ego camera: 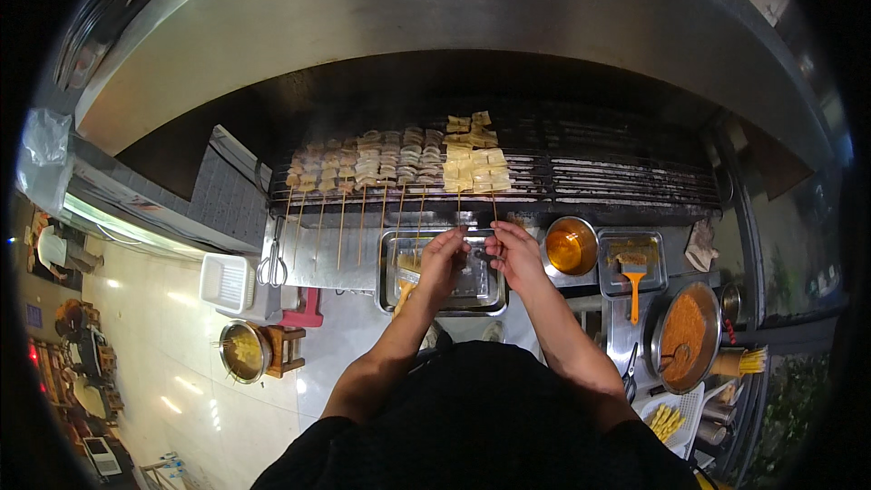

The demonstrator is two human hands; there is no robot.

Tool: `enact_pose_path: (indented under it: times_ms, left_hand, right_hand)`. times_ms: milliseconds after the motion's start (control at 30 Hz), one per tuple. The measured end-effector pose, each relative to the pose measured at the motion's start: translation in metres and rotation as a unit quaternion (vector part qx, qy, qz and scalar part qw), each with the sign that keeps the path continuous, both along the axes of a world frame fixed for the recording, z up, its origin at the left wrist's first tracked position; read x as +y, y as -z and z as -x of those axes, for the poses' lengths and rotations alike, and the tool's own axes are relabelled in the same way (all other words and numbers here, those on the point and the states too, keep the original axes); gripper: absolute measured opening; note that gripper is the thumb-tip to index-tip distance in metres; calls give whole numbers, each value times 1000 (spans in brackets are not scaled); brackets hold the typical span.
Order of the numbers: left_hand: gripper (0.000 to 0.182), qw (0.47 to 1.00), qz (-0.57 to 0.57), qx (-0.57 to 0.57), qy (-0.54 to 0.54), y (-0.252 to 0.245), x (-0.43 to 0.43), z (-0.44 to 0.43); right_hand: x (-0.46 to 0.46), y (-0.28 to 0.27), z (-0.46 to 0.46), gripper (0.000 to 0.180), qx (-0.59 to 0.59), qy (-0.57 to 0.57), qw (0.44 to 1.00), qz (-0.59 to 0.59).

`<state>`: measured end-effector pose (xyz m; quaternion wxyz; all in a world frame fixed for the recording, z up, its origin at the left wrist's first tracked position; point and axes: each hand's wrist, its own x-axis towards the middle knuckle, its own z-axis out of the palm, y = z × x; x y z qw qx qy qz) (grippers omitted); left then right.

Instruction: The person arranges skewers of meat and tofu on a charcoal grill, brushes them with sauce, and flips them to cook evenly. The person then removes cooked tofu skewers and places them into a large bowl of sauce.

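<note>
Two skewers of pale folded sheets, possibly tofu skin (476,169), lie side by side on the black grill grate (633,182). My left hand (446,255) pinches the stick end of the left one; my right hand (514,252) pinches that of the right one. Left of them, a row of skewers with sliced food (388,156) rests over the grate, their bare sticks pointing towards me. Below my hands is a rectangular metal tray (469,309), partly hidden by them. A brush (408,269) lies at its left side, beside my left forearm.
Right of the tray stand a metal bowl of orange oil (570,245), a tray (663,286) with an orange-handled brush (634,286), and a large bowl of red-brown seasoning (684,333). Tongs or scissors (272,269) lie left. A metal hood (435,7) overhangs the grill.
</note>
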<state>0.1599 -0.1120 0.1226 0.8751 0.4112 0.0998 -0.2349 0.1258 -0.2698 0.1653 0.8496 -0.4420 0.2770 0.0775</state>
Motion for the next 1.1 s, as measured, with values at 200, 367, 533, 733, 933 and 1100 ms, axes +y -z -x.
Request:
enact_pose_path:
  times_ms: [200,367,533,733,933,1100]
  left_hand:
    - [15,1000,10,-9,4,-1,-2,0]
    - [16,1000,4,-7,-6,4,-3,0]
    - [16,1000,11,-11,13,3,-1,0]
    - [19,999,40,14,17,0,3,1]
    - [24,999,36,32,26,2,5,-2]
    - [26,997,48,42,33,1,5,-1]
  right_hand:
    - [1,2,0,18,-13,0,1000,17]
    - [3,2,2,17,-8,1,1000,23]
    - [4,3,1,16,2,-7,1000,20]
    - [2,7,-1,17,-17,12,1000,3]
    - [2,7,0,16,-5,11,1000,1]
    - [3,5,0,17,-6,7,1000,27]
